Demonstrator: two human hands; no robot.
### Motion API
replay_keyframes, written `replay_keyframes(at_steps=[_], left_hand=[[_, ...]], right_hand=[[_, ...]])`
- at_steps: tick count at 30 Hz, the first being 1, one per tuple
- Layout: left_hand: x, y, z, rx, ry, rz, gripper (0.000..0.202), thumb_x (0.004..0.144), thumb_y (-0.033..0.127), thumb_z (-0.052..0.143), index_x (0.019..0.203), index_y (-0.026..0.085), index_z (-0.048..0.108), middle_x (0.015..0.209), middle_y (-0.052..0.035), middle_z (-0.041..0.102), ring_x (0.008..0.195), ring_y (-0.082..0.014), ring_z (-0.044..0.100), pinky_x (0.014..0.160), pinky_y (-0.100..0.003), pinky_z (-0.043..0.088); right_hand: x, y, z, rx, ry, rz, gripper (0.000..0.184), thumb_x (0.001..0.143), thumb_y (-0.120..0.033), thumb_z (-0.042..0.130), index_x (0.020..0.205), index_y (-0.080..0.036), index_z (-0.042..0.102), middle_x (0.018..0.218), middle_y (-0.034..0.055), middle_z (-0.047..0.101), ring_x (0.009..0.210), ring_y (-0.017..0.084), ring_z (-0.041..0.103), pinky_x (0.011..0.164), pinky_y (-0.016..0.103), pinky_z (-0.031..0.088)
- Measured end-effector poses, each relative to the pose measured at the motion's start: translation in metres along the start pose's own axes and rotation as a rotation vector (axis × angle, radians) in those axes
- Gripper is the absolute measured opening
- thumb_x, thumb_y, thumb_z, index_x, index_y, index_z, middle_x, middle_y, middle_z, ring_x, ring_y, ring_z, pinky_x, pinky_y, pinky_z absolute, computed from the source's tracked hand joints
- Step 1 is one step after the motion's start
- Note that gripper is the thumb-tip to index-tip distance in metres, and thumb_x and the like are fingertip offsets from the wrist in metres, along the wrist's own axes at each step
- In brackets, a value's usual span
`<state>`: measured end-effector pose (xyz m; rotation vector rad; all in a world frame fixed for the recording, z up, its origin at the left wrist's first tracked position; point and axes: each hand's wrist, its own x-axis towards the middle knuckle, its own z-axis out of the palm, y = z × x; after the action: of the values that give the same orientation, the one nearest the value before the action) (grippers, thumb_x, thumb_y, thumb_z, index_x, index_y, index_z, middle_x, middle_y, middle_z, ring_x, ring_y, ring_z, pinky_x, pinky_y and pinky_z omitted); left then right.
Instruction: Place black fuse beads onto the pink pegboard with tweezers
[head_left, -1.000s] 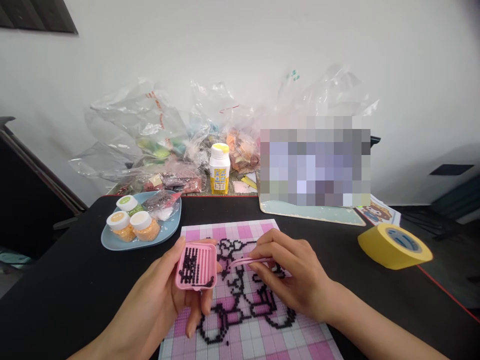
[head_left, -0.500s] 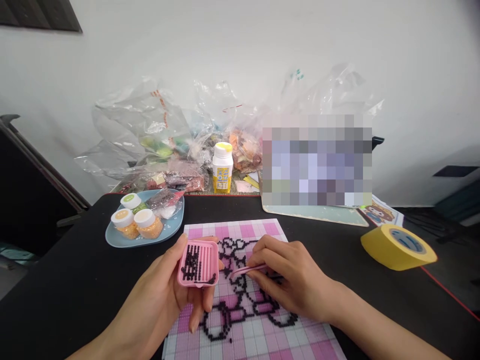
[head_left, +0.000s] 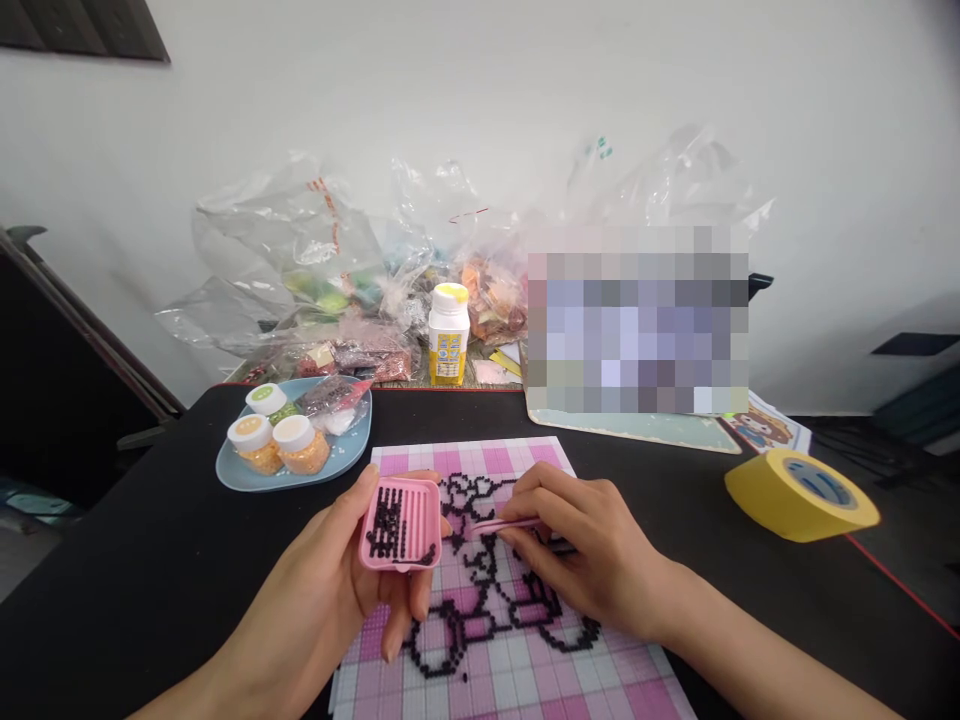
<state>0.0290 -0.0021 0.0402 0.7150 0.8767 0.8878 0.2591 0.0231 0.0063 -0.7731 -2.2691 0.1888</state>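
Observation:
My left hand (head_left: pixel 341 560) holds up a small pink ridged tray (head_left: pixel 418 515), thumb at its left edge and fingers beneath. Black beads (head_left: pixel 388 522) lie in the tray's grooves, mostly on its left side. Pinched in my right hand (head_left: pixel 581 545) are pink tweezers (head_left: pixel 504 523), their tips pointing left, low over the board. Whether the tips grip a bead is too small to tell. Under both hands lies a pink-and-white checkered pegboard (head_left: pixel 622 680), with outlines of black beads (head_left: pixel 437 672) on it. My right hand covers part of the pattern.
A blue plate (head_left: pixel 352 455) at the left bears several small jars and a bead bag. Behind stand a white-and-yellow bottle (head_left: pixel 448 340) and clear plastic bags (head_left: pixel 300 250). A yellow tape roll (head_left: pixel 765 495) lies right on the black table (head_left: pixel 150 580); a blurred patch covers the back right.
The tweezers and my right hand have shifted slightly up the board. My left hand still holds the tray in nearly the same place. The whole view has moved a little.

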Motion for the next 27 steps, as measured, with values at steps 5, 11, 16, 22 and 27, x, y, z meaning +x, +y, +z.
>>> replay_keyframes(at_steps=[5,11,16,22,27], left_hand=[[-0.0006,0.001,0.0007,0.002,0.005,0.005,0.06,0.1,0.045,0.032,0.077,0.011,0.075,0.052,-0.0079,0.066,0.039,-0.0108,0.052,0.037,-0.017,0.045],[0.0011,-0.0001,-0.0008,0.009,0.018,0.003,0.061,0.101,0.045,0.031,0.074,0.012,0.074,0.053,-0.0081,0.067,0.037,-0.0106,0.052,0.038,-0.018,0.046],[0.0011,0.0002,0.0008,0.002,0.01,0.009,0.06,0.1,0.045,0.032,0.072,0.013,0.074,0.052,-0.0081,0.067,0.038,-0.0107,0.052,0.038,-0.018,0.046],[0.0002,-0.0014,-0.0023,0.007,0.014,0.007,0.057,0.1,0.045,0.035,0.071,0.012,0.073,0.054,-0.0085,0.068,0.038,-0.0111,0.053,0.038,-0.018,0.046],[-0.0002,-0.001,-0.0024,-0.004,0.011,0.01,0.058,0.1,0.045,0.035,0.073,0.012,0.073,0.053,-0.0087,0.067,0.037,-0.011,0.052,0.037,-0.018,0.047]], right_hand=[[0.0006,0.0003,-0.0002,0.007,0.003,0.007,0.008,0.096,-0.019,0.053,0.096,-0.016,0.061,0.084,0.0042,0.062,0.066,0.012,0.058,0.053,0.023,0.044],[-0.0012,0.0004,-0.0002,0.022,-0.072,-0.005,0.009,0.097,-0.02,0.051,0.094,-0.017,0.059,0.083,0.0042,0.062,0.068,0.013,0.058,0.056,0.024,0.045],[-0.0026,0.0008,-0.0011,0.034,-0.103,0.017,0.009,0.097,-0.02,0.051,0.093,-0.017,0.059,0.084,0.0041,0.062,0.068,0.013,0.058,0.056,0.024,0.044],[-0.0011,0.0006,-0.0016,0.043,-0.121,0.01,0.01,0.097,-0.021,0.05,0.093,-0.017,0.059,0.083,0.0042,0.062,0.068,0.014,0.058,0.056,0.024,0.043],[-0.0022,-0.0001,-0.0025,0.035,-0.124,0.005,0.01,0.097,-0.021,0.05,0.094,-0.017,0.059,0.082,0.0042,0.061,0.07,0.014,0.058,0.057,0.024,0.043]])
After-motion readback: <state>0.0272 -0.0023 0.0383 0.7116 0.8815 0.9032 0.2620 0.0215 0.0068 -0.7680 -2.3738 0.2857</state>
